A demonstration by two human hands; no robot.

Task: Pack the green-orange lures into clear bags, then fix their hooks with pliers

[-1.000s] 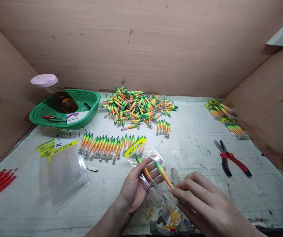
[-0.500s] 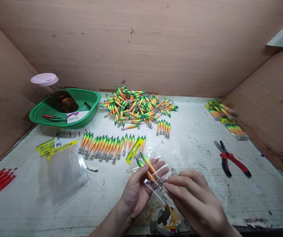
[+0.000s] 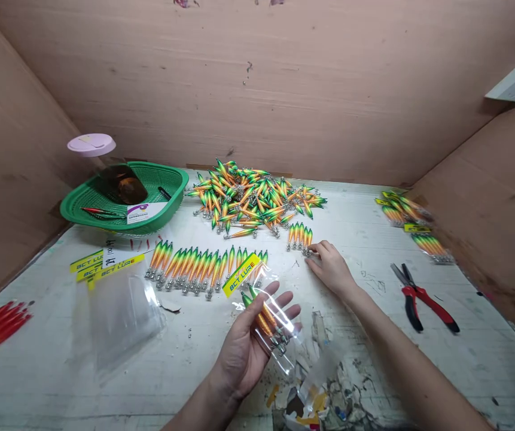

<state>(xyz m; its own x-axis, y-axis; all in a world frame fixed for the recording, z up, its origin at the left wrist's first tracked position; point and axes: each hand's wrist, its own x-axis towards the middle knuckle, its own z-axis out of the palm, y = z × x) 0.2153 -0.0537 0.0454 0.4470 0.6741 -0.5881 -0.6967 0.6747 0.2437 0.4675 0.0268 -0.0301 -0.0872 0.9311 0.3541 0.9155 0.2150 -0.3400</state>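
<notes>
In my left hand (image 3: 243, 344) lies a clear plastic bag (image 3: 286, 365) with a yellow "BCT LURE" header, the thumb pressing it against the palm. Green-and-orange fishing lures (image 3: 264, 320) sit inside the bag, their hook ends pointing down toward my wrist side. My right hand (image 3: 331, 267) reaches forward to a short row of the same lures (image 3: 299, 234). Its thumb and forefinger pinch the hook end of the lure at the row's right end. A longer row of lures (image 3: 201, 269) is laid out left of the bag, partly hidden behind its header.
A large heap of lures (image 3: 252, 200) lies at the back. Empty header bags (image 3: 120, 317) and red lures (image 3: 1, 326) are at left, near a green basket (image 3: 154, 224) holding a lidded cup (image 3: 125, 182). Red-handled pliers (image 3: 425, 296) and packed lures (image 3: 432, 246) lie at right.
My right hand has left the bag's lower end and moved forward to the short row of lures. My left hand still holds the bag, which has shifted slightly left and down.
</notes>
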